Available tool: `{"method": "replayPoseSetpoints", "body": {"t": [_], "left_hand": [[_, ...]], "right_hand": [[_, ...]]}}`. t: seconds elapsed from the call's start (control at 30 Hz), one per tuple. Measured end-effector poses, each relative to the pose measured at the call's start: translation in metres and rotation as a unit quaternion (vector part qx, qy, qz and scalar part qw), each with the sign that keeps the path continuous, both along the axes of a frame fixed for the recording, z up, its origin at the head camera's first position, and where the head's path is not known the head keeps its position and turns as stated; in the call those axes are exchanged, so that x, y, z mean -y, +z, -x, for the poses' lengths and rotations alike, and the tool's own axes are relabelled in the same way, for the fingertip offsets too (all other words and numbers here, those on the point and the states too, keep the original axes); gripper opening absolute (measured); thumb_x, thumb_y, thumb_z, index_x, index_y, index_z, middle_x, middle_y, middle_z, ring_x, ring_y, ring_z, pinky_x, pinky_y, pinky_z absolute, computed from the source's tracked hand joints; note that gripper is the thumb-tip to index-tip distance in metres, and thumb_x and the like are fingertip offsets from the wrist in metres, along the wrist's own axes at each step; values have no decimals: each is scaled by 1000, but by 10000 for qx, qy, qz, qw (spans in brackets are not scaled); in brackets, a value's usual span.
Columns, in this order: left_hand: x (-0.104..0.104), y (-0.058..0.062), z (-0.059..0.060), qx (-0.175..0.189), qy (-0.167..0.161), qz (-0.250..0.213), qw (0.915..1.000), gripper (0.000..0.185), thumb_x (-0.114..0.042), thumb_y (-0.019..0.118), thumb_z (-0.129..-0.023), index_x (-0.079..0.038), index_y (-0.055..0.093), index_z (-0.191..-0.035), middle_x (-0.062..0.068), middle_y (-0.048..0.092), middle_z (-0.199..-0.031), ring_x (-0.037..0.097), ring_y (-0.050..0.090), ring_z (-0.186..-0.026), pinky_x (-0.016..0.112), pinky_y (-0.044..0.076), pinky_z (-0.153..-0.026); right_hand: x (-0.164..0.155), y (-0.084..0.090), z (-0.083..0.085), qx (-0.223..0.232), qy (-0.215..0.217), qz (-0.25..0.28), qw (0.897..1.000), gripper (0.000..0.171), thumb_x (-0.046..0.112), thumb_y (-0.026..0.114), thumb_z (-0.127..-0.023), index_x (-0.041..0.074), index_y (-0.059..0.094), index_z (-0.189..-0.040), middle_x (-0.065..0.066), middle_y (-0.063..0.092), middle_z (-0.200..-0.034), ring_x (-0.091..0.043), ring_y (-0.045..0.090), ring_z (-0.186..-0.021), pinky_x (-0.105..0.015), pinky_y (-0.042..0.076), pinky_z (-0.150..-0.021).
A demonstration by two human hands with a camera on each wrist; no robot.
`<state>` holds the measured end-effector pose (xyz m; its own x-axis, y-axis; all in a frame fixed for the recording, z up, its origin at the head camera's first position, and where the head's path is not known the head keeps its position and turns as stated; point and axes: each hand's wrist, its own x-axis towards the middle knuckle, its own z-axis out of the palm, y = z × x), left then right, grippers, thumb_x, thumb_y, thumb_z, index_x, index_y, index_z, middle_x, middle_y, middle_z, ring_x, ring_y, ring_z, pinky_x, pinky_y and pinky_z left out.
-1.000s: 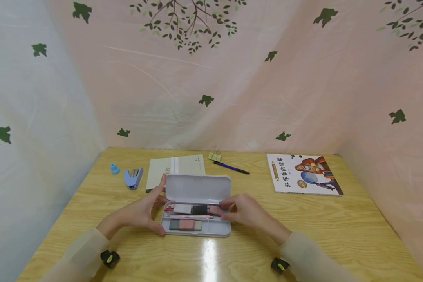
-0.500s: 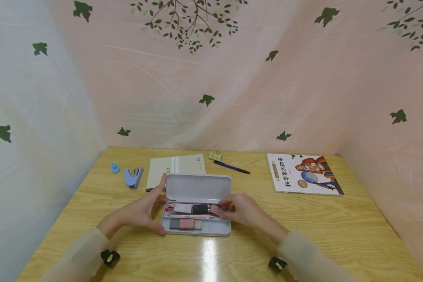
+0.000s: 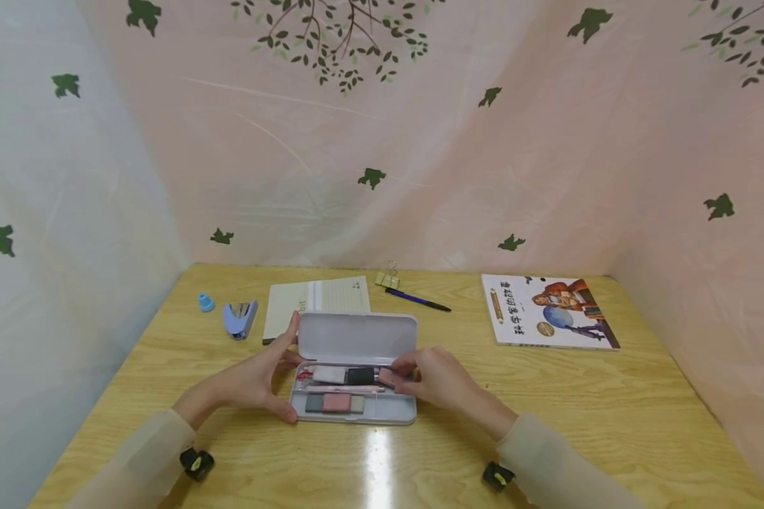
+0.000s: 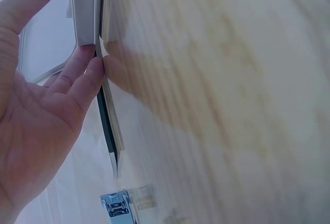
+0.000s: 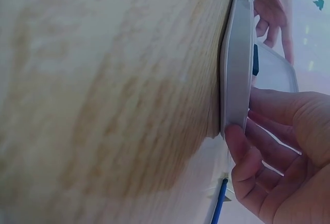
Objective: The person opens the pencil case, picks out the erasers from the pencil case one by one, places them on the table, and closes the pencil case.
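Note:
An open white pencil case point(image 3: 356, 418) lies mid-table, its lid point(image 3: 356, 338) standing up at the back. Inside are pens, a white and a black block, and a grey-pink-green strip point(image 3: 335, 404). My left hand point(image 3: 255, 385) grips the case's left end, thumb at the front corner and index finger along the lid edge; in the left wrist view the left hand point(image 4: 41, 131) touches the case point(image 4: 85, 13). My right hand point(image 3: 436, 382) reaches into the right end and pinches a pink eraser point(image 3: 387, 378). In the right wrist view its other fingers point(image 5: 247, 147) curl against the case wall point(image 5: 236, 64).
Behind the case lie a notebook point(image 3: 318, 300), a blue stapler point(image 3: 238, 318), a small blue sharpener point(image 3: 206, 302), a binder clip point(image 3: 388, 279) and a blue pen point(image 3: 417, 302). A picture book point(image 3: 547, 311) lies at the back right. Leaf-printed curtains close in three sides of the table.
My right hand has edged slightly left, further over the pink eraser. The left hand and the case have stayed where they were.

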<state>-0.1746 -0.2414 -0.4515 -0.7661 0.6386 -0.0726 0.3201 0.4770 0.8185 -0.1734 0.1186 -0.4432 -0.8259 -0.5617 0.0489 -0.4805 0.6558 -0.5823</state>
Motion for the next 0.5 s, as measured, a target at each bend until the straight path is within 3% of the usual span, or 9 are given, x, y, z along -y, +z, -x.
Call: {"method": "replayPoseSetpoints", "body": {"t": [0.3, 0.5], "left_hand": [[-3, -2, 4, -49, -93, -15, 9999, 152, -33, 96, -68, -35, -28, -155, 17, 9, -166, 22, 50, -134, 43, 34, -117], [1, -3, 2, -77, -91, -19, 9999, 152, -33, 96, -69, -32, -29, -156, 18, 3, -167, 25, 49, -134, 46, 35, -116]], "right_hand": [[-8, -1, 2, 213, 104, 98, 9997, 23, 17, 82, -87, 9, 78, -109, 2, 75, -96, -6, 63, -77, -22, 56, -67], [-24, -3, 4, 809, 375, 689, 9936, 33, 15, 80, -88, 9, 74, -120, 3, 73, -106, -9, 64, -83, -24, 58, -71]]}}
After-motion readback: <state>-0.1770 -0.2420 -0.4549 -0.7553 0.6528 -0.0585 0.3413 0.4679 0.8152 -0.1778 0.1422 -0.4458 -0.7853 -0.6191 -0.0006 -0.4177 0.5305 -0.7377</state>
